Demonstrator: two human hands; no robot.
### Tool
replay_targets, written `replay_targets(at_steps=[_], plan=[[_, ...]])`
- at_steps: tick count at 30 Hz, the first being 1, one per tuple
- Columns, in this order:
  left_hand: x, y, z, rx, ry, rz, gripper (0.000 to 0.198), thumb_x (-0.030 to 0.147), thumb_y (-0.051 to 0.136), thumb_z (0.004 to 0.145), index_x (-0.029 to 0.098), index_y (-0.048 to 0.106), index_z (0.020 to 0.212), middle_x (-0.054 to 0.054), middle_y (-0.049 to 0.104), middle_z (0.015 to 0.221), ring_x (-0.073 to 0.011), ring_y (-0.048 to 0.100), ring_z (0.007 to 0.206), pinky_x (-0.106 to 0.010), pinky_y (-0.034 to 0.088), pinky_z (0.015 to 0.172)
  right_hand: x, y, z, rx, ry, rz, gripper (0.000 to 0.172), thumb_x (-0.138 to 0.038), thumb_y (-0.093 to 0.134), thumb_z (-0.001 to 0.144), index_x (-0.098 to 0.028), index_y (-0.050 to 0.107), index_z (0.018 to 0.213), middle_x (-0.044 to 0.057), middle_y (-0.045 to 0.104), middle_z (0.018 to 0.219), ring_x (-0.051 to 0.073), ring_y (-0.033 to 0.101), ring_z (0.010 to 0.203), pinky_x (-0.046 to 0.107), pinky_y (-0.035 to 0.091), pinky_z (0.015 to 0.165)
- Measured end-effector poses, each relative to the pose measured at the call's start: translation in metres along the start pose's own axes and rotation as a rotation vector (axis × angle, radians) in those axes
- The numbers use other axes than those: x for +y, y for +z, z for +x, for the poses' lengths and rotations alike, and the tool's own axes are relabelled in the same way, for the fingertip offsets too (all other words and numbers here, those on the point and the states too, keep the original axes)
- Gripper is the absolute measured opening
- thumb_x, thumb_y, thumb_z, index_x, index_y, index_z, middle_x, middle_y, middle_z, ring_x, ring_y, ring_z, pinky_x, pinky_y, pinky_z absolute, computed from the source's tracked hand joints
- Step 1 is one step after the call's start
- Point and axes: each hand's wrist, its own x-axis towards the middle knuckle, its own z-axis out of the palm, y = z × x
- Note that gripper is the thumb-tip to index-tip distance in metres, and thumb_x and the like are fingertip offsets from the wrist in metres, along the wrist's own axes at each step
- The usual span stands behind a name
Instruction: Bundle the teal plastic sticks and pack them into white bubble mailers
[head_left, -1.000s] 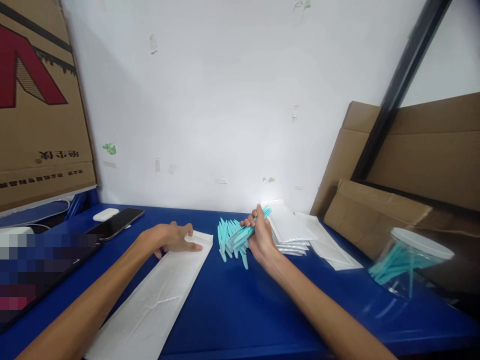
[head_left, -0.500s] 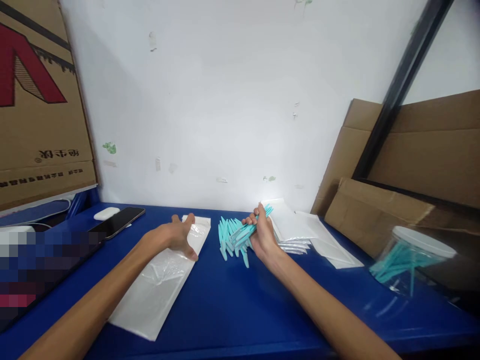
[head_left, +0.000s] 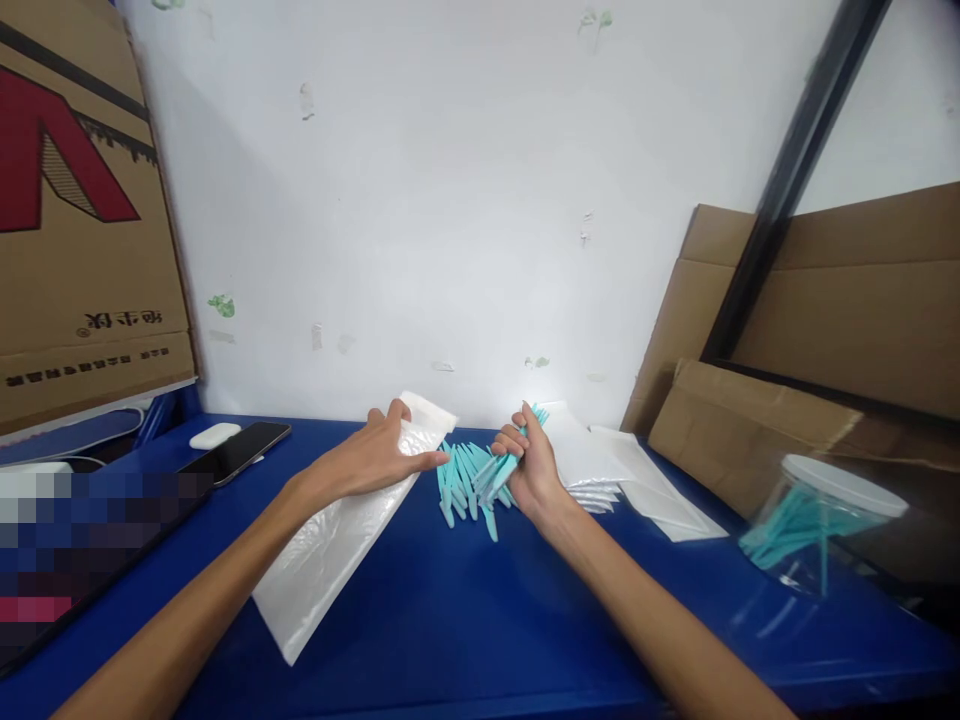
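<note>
My left hand [head_left: 386,450] grips a white padded envelope [head_left: 330,560] near its far end and holds that end up off the table at a slant. The thumb stretches over its right edge toward a heap of slim turquoise plastic sticks with tapered ends [head_left: 454,485]. In a fist, my right hand [head_left: 532,460] clasps a bundle of the same sticks [head_left: 499,475], which poke out at both sides of the fingers. This fist is just right of the heap. Behind it lies a stack of white padded envelopes [head_left: 577,450], partly hidden by the hand.
A clear tub with a white lid [head_left: 817,520] holds more turquoise sticks at the right. Cardboard [head_left: 757,420] leans behind it. A phone [head_left: 244,450] and a white case [head_left: 215,436] lie left on the blue table [head_left: 465,620]. A printed carton [head_left: 82,230] stands far left.
My left hand has moved up and to the right, raising the far end of the padded envelope and swinging it toward the heap. My right hand keeps its bundle, shifted slightly right.
</note>
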Motion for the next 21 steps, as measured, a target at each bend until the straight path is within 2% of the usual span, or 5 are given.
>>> replay_targets(at_steps=[3,7,9,14,21], plan=[[0.018,0.001,-0.009,0.134,0.087,0.023,0.091,0.073,0.058,0.07,0.016,0.035,0.137,-0.02,0.05,0.128,-0.0348,0.061,0.102,-0.039,0.05,0.077,-0.014,0.01,-0.006,-0.008,0.01,-0.007,0.042,-0.048,0.068,0.087,-0.022,0.04,0.069,-0.014,0.021,0.049,0.005,0.021,0.04,0.017,0.037,0.042],[0.04,0.015,-0.019,0.286,0.269,0.162,0.052,0.05,0.055,0.082,0.02,0.043,0.122,-0.012,0.052,0.115,-0.0298,0.06,0.092,-0.04,0.048,0.076,-0.036,0.026,-0.013,-0.045,-0.058,-0.014,0.045,-0.049,0.064,0.09,-0.023,0.036,0.068,-0.013,0.018,0.051,0.005,0.022,0.04,0.016,0.039,0.044],[0.048,0.025,-0.021,0.321,0.37,0.208,0.042,0.039,0.057,0.082,0.022,0.044,0.117,-0.01,0.052,0.112,-0.0294,0.059,0.093,-0.041,0.048,0.078,-0.044,0.03,-0.015,-0.085,-0.103,0.041,0.042,-0.046,0.064,0.092,-0.022,0.037,0.069,-0.013,0.018,0.052,0.005,0.023,0.04,0.015,0.04,0.046],[0.059,0.045,-0.026,0.331,0.549,0.121,0.06,0.025,0.059,0.077,0.027,0.035,0.132,-0.009,0.049,0.12,-0.028,0.057,0.097,-0.043,0.047,0.085,-0.05,0.028,-0.009,-0.081,-0.246,0.044,0.039,-0.044,0.064,0.092,-0.023,0.039,0.071,-0.013,0.02,0.052,0.006,0.025,0.041,0.017,0.043,0.051],[0.063,0.05,-0.031,0.325,0.582,-0.013,0.084,0.02,0.058,0.075,0.031,0.018,0.148,-0.008,0.05,0.121,-0.0269,0.057,0.097,-0.045,0.047,0.089,-0.04,0.021,-0.003,-0.046,-0.259,-0.048,0.042,-0.052,0.065,0.089,-0.023,0.042,0.07,-0.012,0.028,0.051,0.007,0.033,0.043,0.02,0.048,0.058]])
